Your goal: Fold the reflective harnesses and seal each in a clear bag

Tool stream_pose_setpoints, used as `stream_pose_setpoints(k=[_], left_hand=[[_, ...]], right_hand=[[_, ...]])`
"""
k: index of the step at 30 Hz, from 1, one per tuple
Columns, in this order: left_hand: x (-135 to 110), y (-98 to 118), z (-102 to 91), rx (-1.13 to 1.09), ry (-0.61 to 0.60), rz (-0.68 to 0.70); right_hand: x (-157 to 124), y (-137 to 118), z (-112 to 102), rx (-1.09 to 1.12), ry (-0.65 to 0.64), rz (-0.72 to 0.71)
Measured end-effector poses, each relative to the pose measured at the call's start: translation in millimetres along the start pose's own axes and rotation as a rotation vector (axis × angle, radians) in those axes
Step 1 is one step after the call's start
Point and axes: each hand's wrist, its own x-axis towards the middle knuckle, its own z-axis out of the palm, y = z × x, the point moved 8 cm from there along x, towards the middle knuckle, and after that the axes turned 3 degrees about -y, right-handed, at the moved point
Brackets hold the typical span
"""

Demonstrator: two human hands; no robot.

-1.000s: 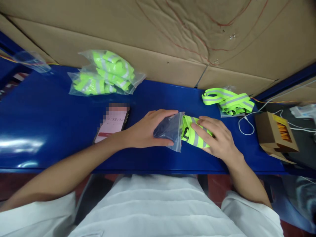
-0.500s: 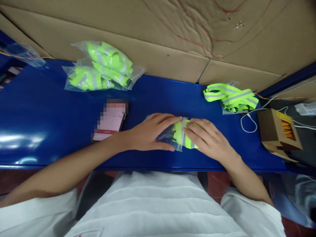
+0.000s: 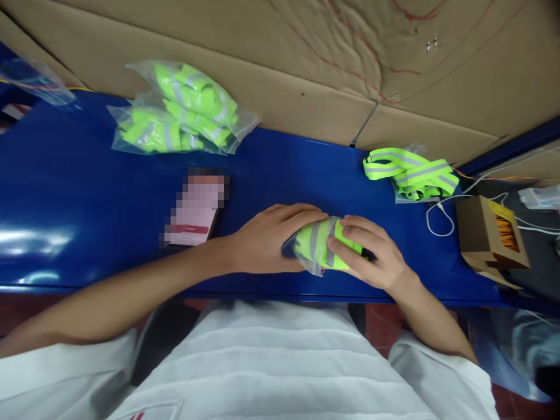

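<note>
- While both hands meet at the near middle of the blue bench, the left hand curls round the left end of a clear bag. Its fingers lie over the top and its thumb along the near side, gripping.
- Right hand is closed on the right end of a folded yellow-green band, fingers laid over the top. The thumb is hidden.
- Band has a grey reflective stripe and sits mostly inside the bag. Its right end is at the bag's mouth, under the right fingers. How much sticks out cannot be told.
- Bag and band rest on the bench close to its near edge, between the two hands. The fingertips of the two hands almost touch above them.
- Phone lies flat just left of the left wrist, its screen blurred.
- Packed bags are piled at the back left against the cardboard. They are clear and stuffed with the same yellow-green bands.
- Loose bands lie at the back right on a flat clear bag, well apart from the hands.
- Small brown box stands open at the right end, with orange contents showing.
- White cable loops between the loose bands and the box.
- Empty bag lies at the far left corner.
- White shirt fills the bottom of the view.
</note>
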Motion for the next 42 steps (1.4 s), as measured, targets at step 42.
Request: stream_pose_setpoints(k=[42], left_hand=[[-2.5, -16.2, 28.5, -1.503, 0.111, -0.511]], right_hand=[[-3.1, 35.8, 23.8, 0.446, -0.119, 0.65]])
